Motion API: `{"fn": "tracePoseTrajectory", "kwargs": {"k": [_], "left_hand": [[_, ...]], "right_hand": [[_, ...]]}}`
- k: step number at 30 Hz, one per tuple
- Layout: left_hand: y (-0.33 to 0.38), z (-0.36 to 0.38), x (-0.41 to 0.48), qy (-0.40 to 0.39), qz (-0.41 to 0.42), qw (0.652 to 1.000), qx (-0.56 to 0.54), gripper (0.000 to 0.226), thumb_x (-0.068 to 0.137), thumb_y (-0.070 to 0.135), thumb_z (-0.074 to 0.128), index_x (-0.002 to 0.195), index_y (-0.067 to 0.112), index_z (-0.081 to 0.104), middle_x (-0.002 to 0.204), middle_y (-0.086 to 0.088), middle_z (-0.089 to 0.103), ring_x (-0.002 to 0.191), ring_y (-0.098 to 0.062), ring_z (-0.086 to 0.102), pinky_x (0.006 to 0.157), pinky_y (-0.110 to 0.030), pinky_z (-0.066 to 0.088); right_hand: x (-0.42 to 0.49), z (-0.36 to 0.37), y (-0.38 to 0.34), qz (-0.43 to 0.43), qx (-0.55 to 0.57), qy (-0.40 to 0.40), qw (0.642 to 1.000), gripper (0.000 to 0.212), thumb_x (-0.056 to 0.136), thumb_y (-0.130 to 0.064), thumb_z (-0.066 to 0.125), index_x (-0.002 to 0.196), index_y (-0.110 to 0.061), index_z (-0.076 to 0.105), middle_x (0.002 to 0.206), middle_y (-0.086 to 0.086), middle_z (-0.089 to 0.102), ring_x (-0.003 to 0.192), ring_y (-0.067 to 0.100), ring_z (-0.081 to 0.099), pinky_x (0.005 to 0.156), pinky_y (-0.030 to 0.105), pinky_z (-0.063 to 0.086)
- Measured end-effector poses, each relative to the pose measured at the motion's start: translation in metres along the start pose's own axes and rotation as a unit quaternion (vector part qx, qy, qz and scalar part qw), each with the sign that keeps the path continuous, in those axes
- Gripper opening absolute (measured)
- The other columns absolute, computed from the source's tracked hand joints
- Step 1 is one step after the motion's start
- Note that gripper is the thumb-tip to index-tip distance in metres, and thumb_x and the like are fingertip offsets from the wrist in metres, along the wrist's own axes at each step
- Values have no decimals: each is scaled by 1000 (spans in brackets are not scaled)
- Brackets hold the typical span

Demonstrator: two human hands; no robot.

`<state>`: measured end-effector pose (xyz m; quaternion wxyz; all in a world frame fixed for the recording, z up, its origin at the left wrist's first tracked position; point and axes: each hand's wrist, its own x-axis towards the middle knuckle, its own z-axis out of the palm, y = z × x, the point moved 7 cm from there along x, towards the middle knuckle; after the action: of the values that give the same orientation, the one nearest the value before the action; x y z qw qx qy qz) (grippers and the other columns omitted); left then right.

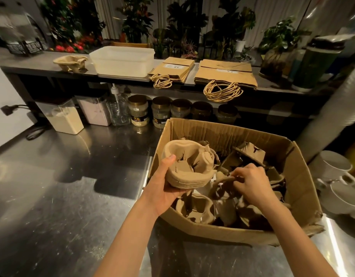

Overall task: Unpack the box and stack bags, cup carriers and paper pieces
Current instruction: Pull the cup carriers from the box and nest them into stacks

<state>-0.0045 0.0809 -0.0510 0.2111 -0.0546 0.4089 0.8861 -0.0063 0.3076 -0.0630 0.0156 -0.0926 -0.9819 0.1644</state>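
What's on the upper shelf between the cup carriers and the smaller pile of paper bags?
A white plastic tub sits between them, shown in the head view.

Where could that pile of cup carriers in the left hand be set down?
The steel counter left of the cardboard box, in front of the jars, is bare. The shelf has some room at its left end, beside the small carrier pile. Crowded: by the tub, the paper bags and the white cups.

Scratched steel counter [62, 186], shelf [32, 64], plants [184, 23] behind.
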Motion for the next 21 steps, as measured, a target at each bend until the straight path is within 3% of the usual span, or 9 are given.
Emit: {"fn": "tracePoseTrajectory", "kwargs": {"k": [2, 5, 7, 11, 14, 16, 18, 21], "left_hand": [[0, 0, 1, -3, 4, 1000, 1, 37, 77, 36, 60, 113, 30, 55, 118, -13, 59, 109, -32, 59, 95, -52, 49], [0, 0, 2, -11, 4, 1000, -3, 39, 78, 36, 59, 116, 30, 55, 119, -14, 60, 110, -33, 60, 95, -52, 49], [0, -1, 2, -13, 1, 1000, -13, 39, 78, 35, 58, 116, 28, 56, 117, -14, 61, 109, -33, 61, 93, -50, 50], [0, -1, 1, -19, -7, 1000, -20, 40, 80, 37, 58, 119, 26, 57, 118, -15, 63, 110, -34, 61, 95, -51, 50], [-1, -4, 2, -13, -7, 1000, 1, 45, 79, 38, 64, 122, 28, 54, 121, -14, 62, 111, -33, 63, 96, -52, 50], [-3, -4, 4, -19, -9, 999, 28, 54, 76, 42, 72, 124, 30, 53, 123, -13, 62, 110, -32, 65, 94, -50, 52], [-4, -3, 5, -18, -12, 998, 51, 57, 73, 43, 73, 124, 29, 53, 122, -12, 64, 110, -32, 65, 91, -50, 53], [-4, -1, 5, -10, -14, 999, 39, 48, 72, 39, 72, 115, 24, 57, 107, -10, 70, 104, -30, 64, 92, -52, 50]], "right_hand": [[1, -16, -1, -3, 88, 35, 996, 18, 90, -20, 61, 108, -24, 63, 119, 4, 48, 114, 23, 44, 94, 39, 46], [3, -42, -7, -26, 221, 77, 972, 16, 93, -13, 57, 107, -21, 59, 107, -1, 56, 91, 7, 54, 70, 19, 47], [4, -56, -10, -29, 278, 92, 956, 17, 95, -12, 55, 109, -20, 57, 102, -2, 60, 88, 5, 58, 62, 15, 45], [4, -78, -6, -7, 375, 139, 916, 26, 93, -2, 54, 112, -20, 57, 106, -2, 62, 102, 14, 61, 77, 29, 54], [3, -94, -4, 1, 476, 155, 866, 26, 93, -3, 55, 115, -18, 57, 107, -1, 66, 103, 13, 64, 78, 28, 53], [3, -97, -18, -25, 514, 123, 849, 28, 93, -1, 54, 114, -19, 57, 108, -1, 66, 101, 11, 64, 79, 28, 53], [3, -92, -41, -53, 513, 67, 854, 31, 91, 0, 55, 111, -24, 58, 107, -1, 65, 98, 11, 65, 74, 29, 55], [2, -80, -77, -113, 422, 10, 900, 34, 91, -1, 55, 113, -27, 60, 107, -5, 63, 95, 11, 65, 70, 27, 57]]}}
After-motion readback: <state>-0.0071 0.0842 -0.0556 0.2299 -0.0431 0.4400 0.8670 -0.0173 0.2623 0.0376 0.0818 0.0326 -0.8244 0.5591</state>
